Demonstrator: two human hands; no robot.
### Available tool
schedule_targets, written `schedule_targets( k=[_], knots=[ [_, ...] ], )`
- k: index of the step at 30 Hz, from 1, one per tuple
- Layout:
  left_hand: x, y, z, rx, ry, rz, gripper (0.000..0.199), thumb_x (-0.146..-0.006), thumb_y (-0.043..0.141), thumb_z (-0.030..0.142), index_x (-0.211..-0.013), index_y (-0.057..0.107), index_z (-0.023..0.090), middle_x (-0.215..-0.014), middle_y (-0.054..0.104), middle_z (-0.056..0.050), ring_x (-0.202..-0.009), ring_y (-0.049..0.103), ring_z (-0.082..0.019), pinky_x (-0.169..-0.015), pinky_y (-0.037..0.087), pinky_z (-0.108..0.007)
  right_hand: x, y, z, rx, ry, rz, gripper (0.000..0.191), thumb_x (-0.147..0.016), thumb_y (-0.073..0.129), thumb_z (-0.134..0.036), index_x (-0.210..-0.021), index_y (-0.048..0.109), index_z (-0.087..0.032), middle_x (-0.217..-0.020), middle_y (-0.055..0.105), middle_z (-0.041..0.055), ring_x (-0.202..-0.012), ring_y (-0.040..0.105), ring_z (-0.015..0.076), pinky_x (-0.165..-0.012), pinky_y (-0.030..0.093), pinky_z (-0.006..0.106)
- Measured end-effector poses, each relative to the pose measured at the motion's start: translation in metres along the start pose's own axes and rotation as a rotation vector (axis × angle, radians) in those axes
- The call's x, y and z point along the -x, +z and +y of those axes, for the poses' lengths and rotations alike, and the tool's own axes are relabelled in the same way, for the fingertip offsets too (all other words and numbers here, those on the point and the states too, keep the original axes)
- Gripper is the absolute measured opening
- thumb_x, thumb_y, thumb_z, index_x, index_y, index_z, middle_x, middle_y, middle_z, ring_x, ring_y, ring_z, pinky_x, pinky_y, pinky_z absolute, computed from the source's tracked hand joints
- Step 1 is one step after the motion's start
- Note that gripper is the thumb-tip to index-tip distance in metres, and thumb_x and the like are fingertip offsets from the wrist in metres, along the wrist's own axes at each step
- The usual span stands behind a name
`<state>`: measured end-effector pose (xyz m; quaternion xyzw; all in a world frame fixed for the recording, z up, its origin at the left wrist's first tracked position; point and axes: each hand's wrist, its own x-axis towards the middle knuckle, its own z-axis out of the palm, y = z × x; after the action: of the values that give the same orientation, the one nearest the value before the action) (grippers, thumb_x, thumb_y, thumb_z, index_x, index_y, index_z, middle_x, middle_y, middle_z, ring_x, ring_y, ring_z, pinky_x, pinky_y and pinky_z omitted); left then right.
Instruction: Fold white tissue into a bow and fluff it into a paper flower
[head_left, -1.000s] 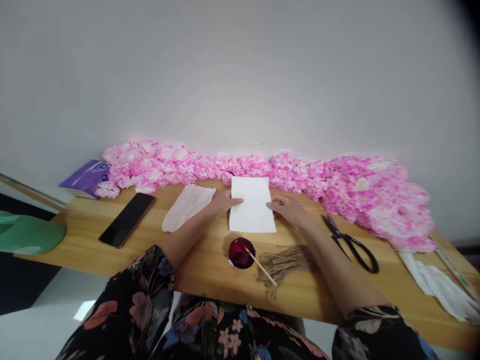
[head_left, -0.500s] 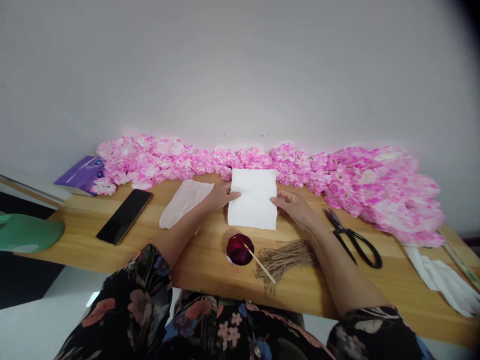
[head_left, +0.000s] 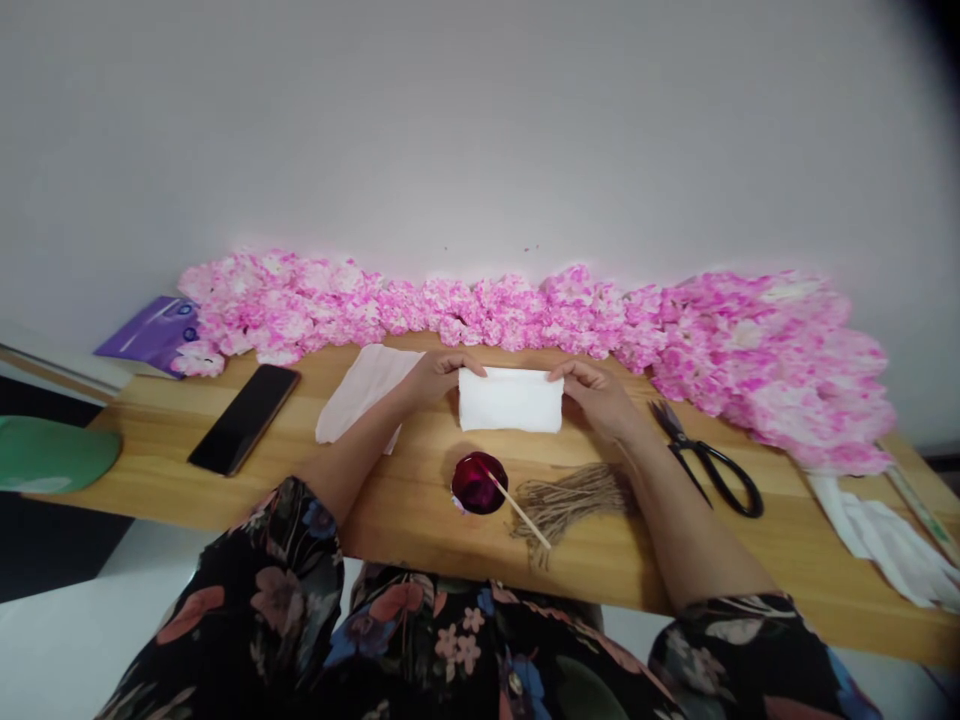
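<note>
A white sheet of paper or tissue (head_left: 511,402), folded over along its top edge, is held up in front of me. My left hand (head_left: 439,374) pinches its upper left corner, and my right hand (head_left: 596,392) pinches the upper right one. Just below it stands a small round container of dark magenta liquid (head_left: 478,483), with a thin wooden stick (head_left: 525,517) leaning out toward the lower right. A bundle of brown twine or thin stems (head_left: 574,500) lies beside the container, under the stick. Left of my left hand rests a pale pink sheet (head_left: 366,392), partly covered by my forearm.
Pink-and-white flowers (head_left: 502,312) line the wall along the table's back. Black-handled scissors (head_left: 709,460) and white cloth (head_left: 877,535) lie at right. A black phone (head_left: 245,420), a purple packet (head_left: 154,335) and a green rounded object (head_left: 56,455) are at left.
The white sheet has gone from full height to about half, folded over. Both hands have moved up to its top corners. The view has tilted slightly down.
</note>
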<state>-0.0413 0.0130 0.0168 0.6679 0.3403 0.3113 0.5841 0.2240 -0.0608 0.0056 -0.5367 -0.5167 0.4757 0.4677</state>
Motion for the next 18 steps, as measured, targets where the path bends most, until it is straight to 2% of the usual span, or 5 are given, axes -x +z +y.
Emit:
schedule_targets(
  k=[8,14,18],
  knots=[
    [0.0024,-0.0007,-0.0014,-0.131,0.045,-0.011,0.015,-0.078,0.056,0.024,-0.079,0.068,0.015,-0.076,0.068,-0.002,-0.067,0.059,-0.01,-0.064,0.044,-0.02,0.0002,-0.0032,-0.0023,0.096,-0.066,-0.022,0.023,-0.079,0.062,-0.045,-0.084,0.061,-0.022,-0.08,0.062,-0.0005,-0.071,0.054,0.0162,-0.067,0.043,0.029],
    [-0.0001,-0.0007,-0.0073,-0.085,0.07,-0.03,0.018,-0.077,0.062,0.03,-0.083,0.069,0.014,-0.085,0.071,-0.006,-0.077,0.063,-0.014,-0.072,0.047,-0.024,-0.0006,-0.0042,-0.0021,0.112,-0.076,-0.029,0.022,-0.08,0.061,-0.043,-0.089,0.062,-0.023,-0.081,0.063,-0.0009,-0.07,0.055,0.0155,-0.068,0.043,0.029],
    [-0.0008,-0.0022,-0.0073,-0.127,0.093,-0.03,0.018,-0.078,0.057,0.023,-0.086,0.071,0.014,-0.091,0.072,-0.007,-0.081,0.065,-0.015,-0.074,0.048,-0.025,-0.0008,-0.0055,-0.0005,0.14,-0.091,-0.017,0.021,-0.081,0.06,-0.041,-0.089,0.065,-0.022,-0.081,0.065,-0.0003,-0.073,0.056,0.0162,-0.07,0.043,0.029]
  ],
)
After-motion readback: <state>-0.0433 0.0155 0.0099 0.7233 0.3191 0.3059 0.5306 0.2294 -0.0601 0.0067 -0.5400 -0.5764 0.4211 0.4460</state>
